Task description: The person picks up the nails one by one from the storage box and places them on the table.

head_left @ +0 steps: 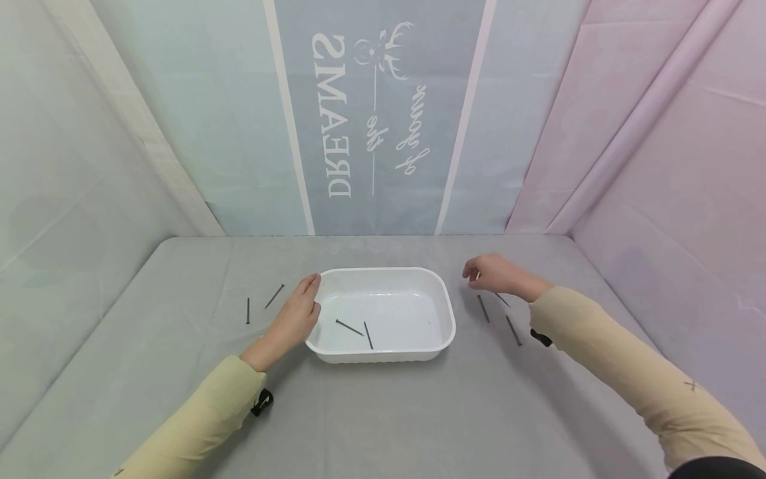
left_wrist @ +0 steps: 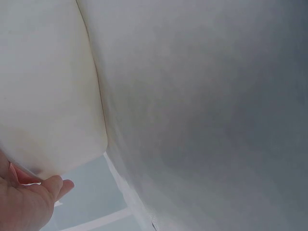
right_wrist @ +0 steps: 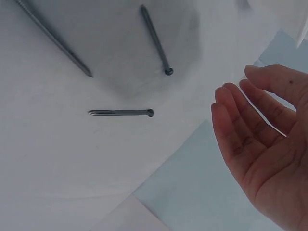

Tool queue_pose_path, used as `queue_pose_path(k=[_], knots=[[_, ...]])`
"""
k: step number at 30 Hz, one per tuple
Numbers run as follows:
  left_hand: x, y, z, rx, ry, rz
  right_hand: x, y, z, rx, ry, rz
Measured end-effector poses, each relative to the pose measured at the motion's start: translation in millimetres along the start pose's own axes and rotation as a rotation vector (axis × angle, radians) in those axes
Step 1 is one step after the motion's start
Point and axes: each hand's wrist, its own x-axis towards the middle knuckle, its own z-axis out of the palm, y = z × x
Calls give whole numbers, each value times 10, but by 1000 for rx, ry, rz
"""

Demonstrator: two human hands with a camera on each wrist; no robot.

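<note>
A white rectangular tray (head_left: 389, 351) stands on the table, two dark nails (head_left: 350, 327) lying inside it. My left hand (head_left: 297, 311) holds the tray's left rim; the left wrist view shows thumb and fingers (left_wrist: 52, 185) pinching its edge. To the right of the tray, my right hand (head_left: 498, 274) hovers with loosely bent fingers and nothing in them. Beneath and beside it lie three nails (head_left: 483, 309), spread apart. The right wrist view shows these nails (right_wrist: 121, 112) clearly, apart from the right hand (right_wrist: 269, 139).
Two more nails, one upright in view (head_left: 248, 311) and one slanted (head_left: 274, 297), lie left of the tray. Grey cloth (head_left: 383, 426) covers the table. A printed fabric wall (head_left: 383, 206) rises behind, with fabric sides at left and right.
</note>
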Motion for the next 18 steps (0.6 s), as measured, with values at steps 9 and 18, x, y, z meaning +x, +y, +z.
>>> queue_pose_path(k=[9,18], knots=[[-8,1,-8,-7,9,8,2,-189,-84,-44,-6,-30],[-9,4,1,-3,2,-1,-6,-356,-133,-65,-23,-34]])
